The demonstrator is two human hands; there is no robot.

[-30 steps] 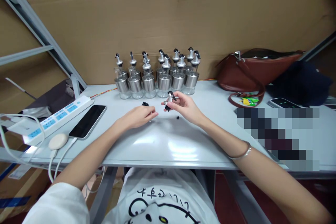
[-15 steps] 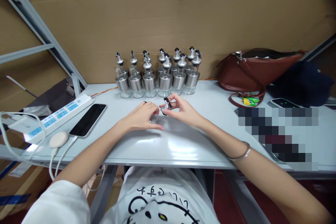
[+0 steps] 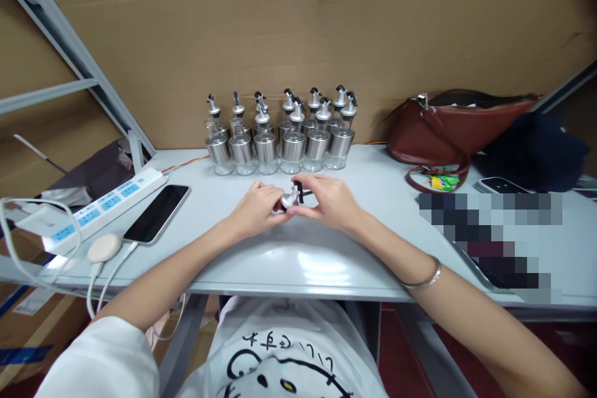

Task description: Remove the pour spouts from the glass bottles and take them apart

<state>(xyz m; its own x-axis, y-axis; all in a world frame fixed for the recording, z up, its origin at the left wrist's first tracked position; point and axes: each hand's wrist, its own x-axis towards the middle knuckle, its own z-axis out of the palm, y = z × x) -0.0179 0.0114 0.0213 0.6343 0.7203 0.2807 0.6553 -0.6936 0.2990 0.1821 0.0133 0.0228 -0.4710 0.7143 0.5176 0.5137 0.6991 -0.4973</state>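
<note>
Between my two hands is a silver and black pourer spout (image 3: pixel 290 199), held low over the table. My left hand (image 3: pixel 259 208) is closed around its lower end on the left. Thumb and fingers of my right hand (image 3: pixel 329 199) pinch the black lever and spout from the right. Behind my hands stand several glass oil bottles (image 3: pixel 293 148) with metal bands, in two rows. Most carry a silver and black pourer; the two front bottles at the left, one of them an open bottle (image 3: pixel 241 149), show bare necks.
A black phone (image 3: pixel 157 214) and a white power strip (image 3: pixel 105 208) with cables lie at the left. A brown handbag (image 3: pixel 457 127), a dark cap (image 3: pixel 536 149) and a pixelated area are at the right. Cardboard (image 3: pixel 298 31) backs the table (image 3: pixel 289 261).
My left hand has closed onto the pourer, which my right hand alone held before. The pourer has tilted, its base now turned toward my left hand.
</note>
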